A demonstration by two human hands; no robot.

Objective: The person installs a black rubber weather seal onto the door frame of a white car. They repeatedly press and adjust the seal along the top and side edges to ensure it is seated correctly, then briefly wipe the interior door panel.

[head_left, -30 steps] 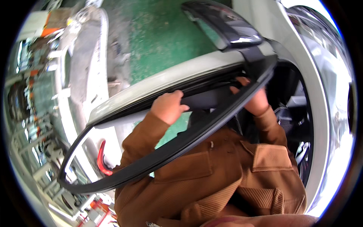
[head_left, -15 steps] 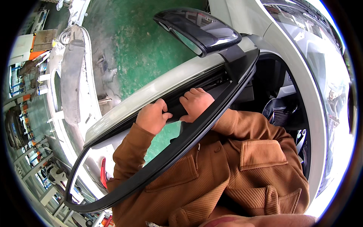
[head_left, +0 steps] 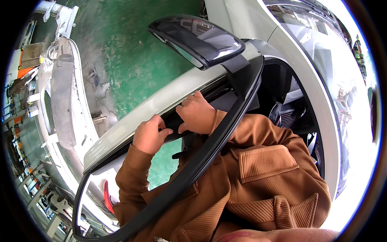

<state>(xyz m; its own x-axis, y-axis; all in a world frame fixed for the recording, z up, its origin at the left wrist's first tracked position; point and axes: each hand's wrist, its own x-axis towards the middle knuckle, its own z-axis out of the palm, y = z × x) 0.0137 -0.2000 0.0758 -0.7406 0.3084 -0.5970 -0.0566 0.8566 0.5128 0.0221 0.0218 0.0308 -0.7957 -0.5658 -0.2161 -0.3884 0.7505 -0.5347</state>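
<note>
Door: the white car door (head_left: 177, 92) stands swung out from the pale car body (head_left: 290, 52), slanting across the middle of the view in front of the person.
Window frame: the black window frame (head_left: 193, 176) loops over the brown jacket (head_left: 264, 165); both forearms reach through behind it.
Sill: the dark sill (head_left: 171, 118) runs along the inner edge of the white panel, below the mirror and under the hands.
Left hand: the left hand (head_left: 149, 134) rests on the sill, fingers bent over it and thumb stretched toward the other hand; whether it pinches anything cannot be told.
Right hand: the right hand (head_left: 196, 114) is just beside it, nearer the mirror, fingers curled onto the sill, thumb lowered; a firm grip cannot be confirmed.
Mirror: the dark side mirror (head_left: 201, 38) sits attached at the door's front corner.
Progress: mirror and frame are in place; handling at the sill looks under way rather than finished, since both hands are on it. Whether the sill is fully seated, and how much is left, cannot be judged, as the fingers cover part of it.
Floor: green floor (head_left: 125, 76) shows beyond the door.
</note>
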